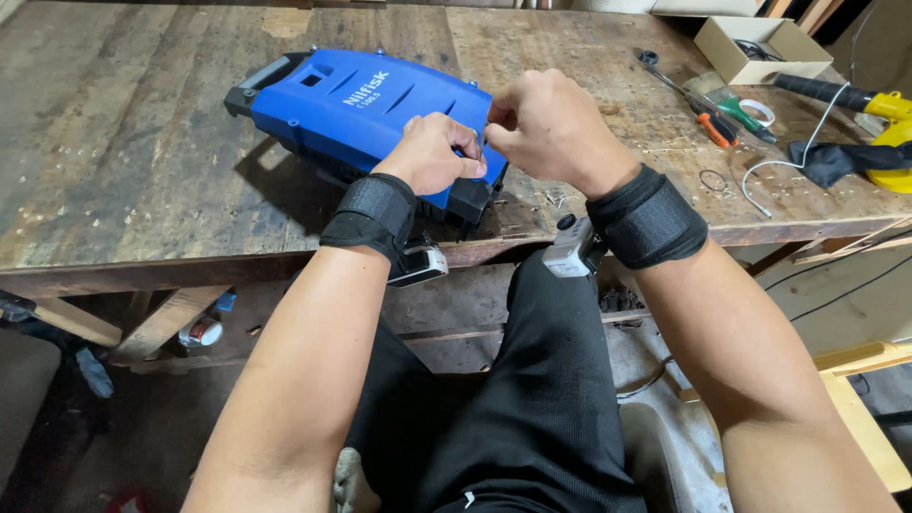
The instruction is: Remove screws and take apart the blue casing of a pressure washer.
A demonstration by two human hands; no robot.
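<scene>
A blue plastic machine housing (351, 100) with a black handle lies flat on a worn wooden workbench (123, 171). My left hand (432, 152) rests on its near right corner, fingers pinched on a small thin metal part that I cannot make out. My right hand (551, 123) hovers just to the right of it, fingers curled toward the same part. The two hands almost touch. Black straps with small cameras sit on both wrists.
At the bench's far right lie a cardboard box (760, 47), a paintbrush and orange-handled tool (717, 114), a bent wire (788, 161), a dark cloth and a yellow tool (893, 133). Small screws (556, 198) lie beside the housing. My legs are under the bench edge.
</scene>
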